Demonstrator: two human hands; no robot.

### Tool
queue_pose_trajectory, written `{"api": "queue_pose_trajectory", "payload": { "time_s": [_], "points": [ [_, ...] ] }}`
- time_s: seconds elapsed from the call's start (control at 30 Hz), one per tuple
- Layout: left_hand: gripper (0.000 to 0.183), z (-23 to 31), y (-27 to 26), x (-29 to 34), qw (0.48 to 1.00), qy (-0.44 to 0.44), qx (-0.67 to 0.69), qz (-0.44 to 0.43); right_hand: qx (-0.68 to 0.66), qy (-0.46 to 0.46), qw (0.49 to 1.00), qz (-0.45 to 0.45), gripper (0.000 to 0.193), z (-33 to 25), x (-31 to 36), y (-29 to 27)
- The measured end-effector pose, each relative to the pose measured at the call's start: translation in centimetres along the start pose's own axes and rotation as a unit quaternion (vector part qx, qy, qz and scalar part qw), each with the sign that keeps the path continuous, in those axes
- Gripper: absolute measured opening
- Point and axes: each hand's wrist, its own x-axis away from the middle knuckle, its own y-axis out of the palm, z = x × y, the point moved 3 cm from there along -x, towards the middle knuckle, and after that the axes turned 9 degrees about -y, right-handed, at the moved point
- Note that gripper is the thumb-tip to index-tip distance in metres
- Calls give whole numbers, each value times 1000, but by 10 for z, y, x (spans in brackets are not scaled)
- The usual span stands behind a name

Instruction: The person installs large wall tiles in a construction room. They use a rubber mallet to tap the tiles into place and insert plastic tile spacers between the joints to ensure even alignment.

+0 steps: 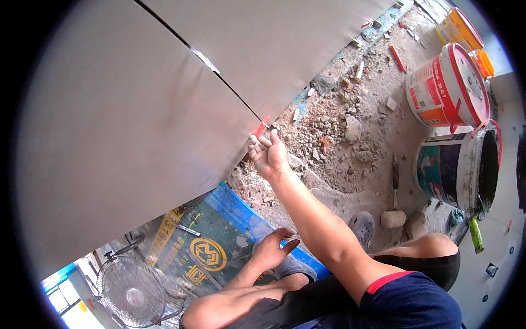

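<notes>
Two large grey panels, a left panel [109, 126] and a right panel [274, 49], stand side by side with a dark narrow gap between them. A thin white strip [205, 60] sits in that gap. Where the gap meets the floor is a red plastic wedge [262, 126], with a small dark bit beside it. My right hand [267, 155], dusty and palm up, reaches to the wedge with thumb and curled fingers around its lower end. My left hand [269, 251] hangs near my shoe [296, 267], fingers loosely apart and nothing seen in them.
Rubble [339, 129] covers the floor along the panels. To the right stand a lidded red-and-white bucket [438, 88], an open bucket [446, 170] and a yellow bucket [457, 30]. A mallet [393, 218] lies near my other shoe [361, 227]. A fan [131, 293] is at lower left beside printed sheeting [230, 230].
</notes>
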Motion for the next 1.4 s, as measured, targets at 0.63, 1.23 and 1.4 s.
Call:
{"api": "queue_pose_trajectory", "payload": {
  "time_s": [0.63, 1.23, 1.4],
  "points": [
    [37, 5, -12, 1, 998, -42, -12, 52, 39, 332, 942, 14, 83, -36, -12, 22],
    [37, 17, -13, -17, 998, -11, -39, 50, 222, 94, 959, 150, 34, -16, -21, 35],
    [36, 13, -16, -26, 999, 0, -30, 44, 191, 54, 968, 152, 32, -11, -17, 41]
  ]
}}
